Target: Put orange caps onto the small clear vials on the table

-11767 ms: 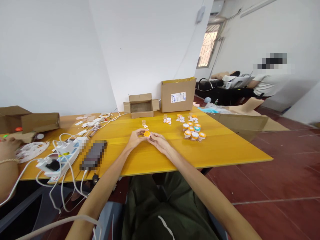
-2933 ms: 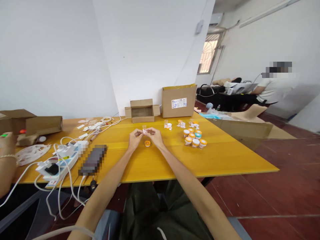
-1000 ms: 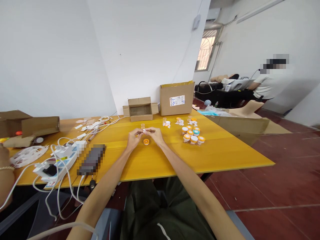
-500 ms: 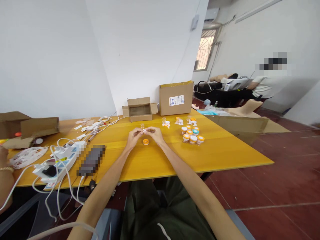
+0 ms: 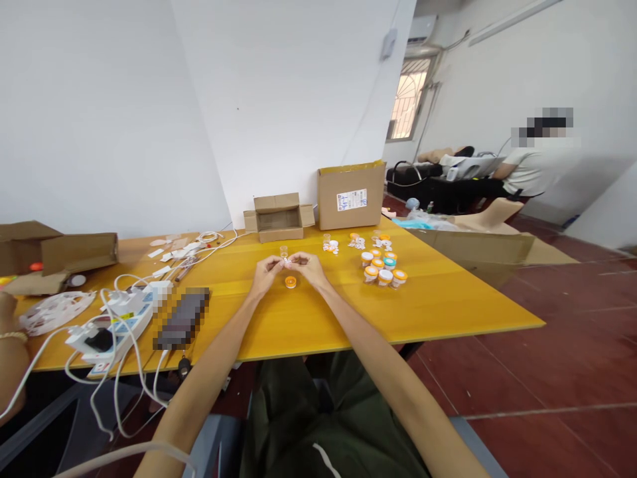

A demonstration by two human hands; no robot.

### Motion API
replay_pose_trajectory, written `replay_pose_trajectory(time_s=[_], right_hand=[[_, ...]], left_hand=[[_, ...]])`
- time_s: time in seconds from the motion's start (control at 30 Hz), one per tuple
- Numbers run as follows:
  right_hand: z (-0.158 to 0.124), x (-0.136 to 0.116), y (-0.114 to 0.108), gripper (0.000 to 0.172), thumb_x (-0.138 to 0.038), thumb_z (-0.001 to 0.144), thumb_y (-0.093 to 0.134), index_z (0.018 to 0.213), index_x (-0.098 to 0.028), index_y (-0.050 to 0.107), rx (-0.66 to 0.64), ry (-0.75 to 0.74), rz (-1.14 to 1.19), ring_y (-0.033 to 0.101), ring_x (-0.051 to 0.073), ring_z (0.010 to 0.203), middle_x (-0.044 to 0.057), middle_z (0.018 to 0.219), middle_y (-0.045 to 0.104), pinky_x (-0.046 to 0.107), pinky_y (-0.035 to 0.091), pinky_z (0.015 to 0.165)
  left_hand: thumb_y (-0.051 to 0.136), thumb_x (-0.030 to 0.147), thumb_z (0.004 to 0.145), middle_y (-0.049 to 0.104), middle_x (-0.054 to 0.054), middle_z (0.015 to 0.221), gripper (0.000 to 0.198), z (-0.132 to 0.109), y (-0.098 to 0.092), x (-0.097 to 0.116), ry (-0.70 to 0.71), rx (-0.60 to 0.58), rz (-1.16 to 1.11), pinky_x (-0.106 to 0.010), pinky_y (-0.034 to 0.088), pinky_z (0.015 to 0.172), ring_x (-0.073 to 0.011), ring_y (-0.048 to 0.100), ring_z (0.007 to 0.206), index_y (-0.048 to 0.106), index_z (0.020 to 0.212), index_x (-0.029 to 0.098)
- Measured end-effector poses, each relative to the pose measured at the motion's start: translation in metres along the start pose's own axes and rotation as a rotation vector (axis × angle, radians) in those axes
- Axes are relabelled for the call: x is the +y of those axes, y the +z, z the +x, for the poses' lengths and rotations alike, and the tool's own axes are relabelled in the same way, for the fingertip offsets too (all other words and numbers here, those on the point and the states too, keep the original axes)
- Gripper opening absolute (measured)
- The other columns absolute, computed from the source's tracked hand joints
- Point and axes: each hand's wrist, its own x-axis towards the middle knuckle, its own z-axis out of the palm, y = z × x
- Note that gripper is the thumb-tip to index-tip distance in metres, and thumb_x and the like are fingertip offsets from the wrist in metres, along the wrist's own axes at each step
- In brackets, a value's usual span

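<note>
My left hand (image 5: pixel 269 271) and my right hand (image 5: pixel 305 267) meet over the table, fingertips pinched together around a small whitish piece (image 5: pixel 287 261). Its exact kind is too small to make out. Just behind the fingers stands a clear little jar (image 5: pixel 283 251), its lower part hidden by my hands. An orange lid (image 5: pixel 290 282) lies on the table, nearer to me than the fingertips. To the right is a cluster of capped clear jars (image 5: pixel 384 277) with orange, white and teal lids. Beyond them lie small piles of white pieces (image 5: pixel 331 247) beside more jars and lids.
Two cardboard boxes, one open (image 5: pixel 281 232) and one taller (image 5: pixel 351 199), stand at the back against the wall. On the left are a power strip (image 5: pixel 134 318) with tangled cables, a phone (image 5: pixel 183 318) and another open carton (image 5: pixel 79 251). Another person's arm (image 5: pixel 12 358) shows at the left edge.
My fingers have shifted slightly around the small piece. More of the clear jar behind them shows. The jars and boxes have stayed in place.
</note>
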Motion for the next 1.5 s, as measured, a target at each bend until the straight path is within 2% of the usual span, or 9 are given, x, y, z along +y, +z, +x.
replay_pose_trajectory(time_s=[0.23, 0.6, 1.0, 1.23, 1.5], right_hand=[[-0.003, -0.006, 0.002, 0.029, -0.041, 0.053, 0.084, 0.069, -0.02, 0.069, -0.01, 0.006, 0.022, 0.065, 0.018, 0.071, 0.001, 0.073, 0.072, 0.033, 0.053, 0.073], [-0.006, -0.01, 0.004, 0.032, -0.046, 0.055, 0.083, 0.071, -0.021, 0.072, -0.001, 0.009, 0.073, 0.067, 0.019, 0.077, 0.002, 0.077, 0.073, 0.035, 0.054, 0.078], [-0.003, -0.004, 0.003, 0.032, -0.048, 0.056, 0.082, 0.07, -0.021, 0.072, 0.031, 0.016, 0.039, 0.067, 0.02, 0.073, 0.004, 0.076, 0.074, 0.035, 0.055, 0.074], [-0.002, -0.002, 0.003, 0.03, -0.046, 0.058, 0.08, 0.071, -0.021, 0.071, 0.009, -0.009, -0.003, 0.066, 0.02, 0.075, 0.003, 0.077, 0.073, 0.034, 0.054, 0.074], [-0.004, -0.003, 0.002, 0.025, -0.044, 0.065, 0.074, 0.071, -0.021, 0.07, -0.042, -0.018, -0.053, 0.064, 0.018, 0.067, 0.002, 0.071, 0.07, 0.031, 0.052, 0.068]], left_hand=[[0.079, 0.038, 0.068, 0.073, -0.004, 0.075, 0.023, 0.002, 0.0, -0.004, -0.011, 0.028, -0.002, -0.033, 0.053, 0.079, -0.0212, 0.068, 0.08, 0.071, 0.072, 0.017], [0.081, 0.04, 0.064, 0.071, -0.003, 0.068, 0.024, 0.0, 0.006, 0.007, -0.016, 0.057, -0.036, -0.034, 0.053, 0.076, -0.0187, 0.065, 0.07, 0.071, 0.069, 0.018], [0.079, 0.039, 0.067, 0.071, -0.003, 0.069, 0.023, 0.001, 0.003, 0.0, 0.009, 0.054, -0.004, -0.034, 0.054, 0.078, -0.0207, 0.067, 0.075, 0.071, 0.069, 0.018], [0.077, 0.04, 0.068, 0.069, -0.002, 0.065, 0.023, 0.002, 0.002, -0.002, 0.006, 0.055, 0.024, -0.034, 0.054, 0.076, -0.02, 0.067, 0.072, 0.07, 0.068, 0.018], [0.076, 0.039, 0.071, 0.07, -0.002, 0.067, 0.023, 0.002, 0.002, -0.003, -0.016, 0.044, 0.029, -0.032, 0.053, 0.073, -0.0179, 0.065, 0.068, 0.069, 0.068, 0.018]])
